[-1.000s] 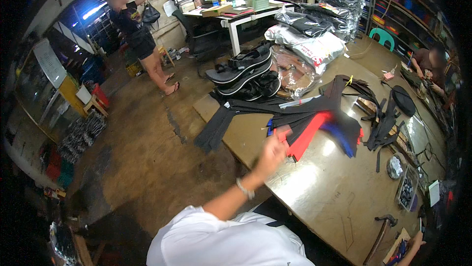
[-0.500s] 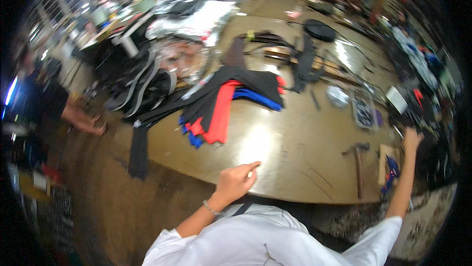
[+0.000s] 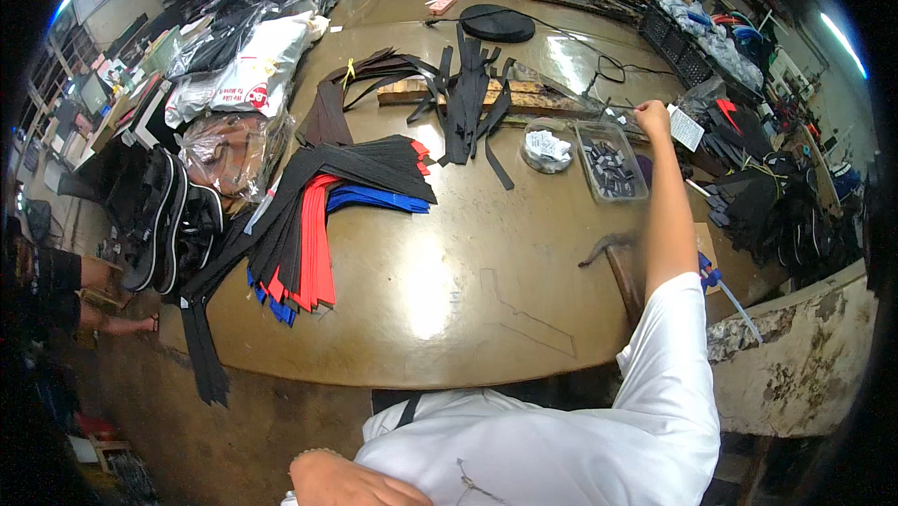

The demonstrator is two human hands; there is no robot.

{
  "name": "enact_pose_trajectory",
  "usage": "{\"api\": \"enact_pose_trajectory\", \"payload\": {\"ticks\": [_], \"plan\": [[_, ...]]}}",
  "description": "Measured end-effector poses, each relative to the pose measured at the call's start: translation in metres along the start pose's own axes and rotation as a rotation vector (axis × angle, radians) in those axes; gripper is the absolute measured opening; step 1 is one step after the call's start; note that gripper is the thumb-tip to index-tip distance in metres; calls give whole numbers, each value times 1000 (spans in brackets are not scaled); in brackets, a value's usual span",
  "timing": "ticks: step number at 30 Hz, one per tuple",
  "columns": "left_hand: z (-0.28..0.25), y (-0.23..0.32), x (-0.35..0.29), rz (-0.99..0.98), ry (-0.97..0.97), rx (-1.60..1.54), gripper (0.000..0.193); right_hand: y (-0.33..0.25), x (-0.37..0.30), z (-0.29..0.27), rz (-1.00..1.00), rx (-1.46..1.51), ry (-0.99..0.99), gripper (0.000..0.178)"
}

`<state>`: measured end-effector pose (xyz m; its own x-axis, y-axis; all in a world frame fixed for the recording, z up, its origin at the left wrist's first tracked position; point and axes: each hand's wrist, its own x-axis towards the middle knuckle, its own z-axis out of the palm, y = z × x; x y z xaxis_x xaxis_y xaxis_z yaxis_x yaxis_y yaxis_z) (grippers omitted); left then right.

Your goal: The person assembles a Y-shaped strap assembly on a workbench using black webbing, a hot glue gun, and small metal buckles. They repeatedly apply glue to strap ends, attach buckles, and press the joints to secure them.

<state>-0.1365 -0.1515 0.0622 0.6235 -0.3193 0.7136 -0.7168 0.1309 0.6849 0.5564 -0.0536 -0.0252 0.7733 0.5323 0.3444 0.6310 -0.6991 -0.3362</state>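
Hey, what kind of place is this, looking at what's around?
Probably a sewing or bag-making workshop: fanned black, red and blue fabric strips on a worn brown worktable, black webbing straps, and a clear plastic box of small parts.

Glossy, worn worktable (image 3: pixel 449 291) – matt cloth strips (image 3: pixel 309 225) in black, red, blue; clear plastic tray (image 3: pixel 610 162); crinkled shiny plastic bags (image 3: pixel 234 146).

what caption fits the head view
Right hand reaching past a clear tray; fanned fabric strips on the worktable.
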Motion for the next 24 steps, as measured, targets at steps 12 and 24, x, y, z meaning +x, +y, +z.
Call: {"api": "enact_pose_trajectory", "payload": {"ticks": [12, 24], "plan": [[-12, -37, 86, -390, -3, 216, 65, -32, -8, -15, -176, 697, 131, 42], [-14, -80, 154, -486, -116, 65, 33, -163, -192, -35, -710, 459, -652, 28]]}}
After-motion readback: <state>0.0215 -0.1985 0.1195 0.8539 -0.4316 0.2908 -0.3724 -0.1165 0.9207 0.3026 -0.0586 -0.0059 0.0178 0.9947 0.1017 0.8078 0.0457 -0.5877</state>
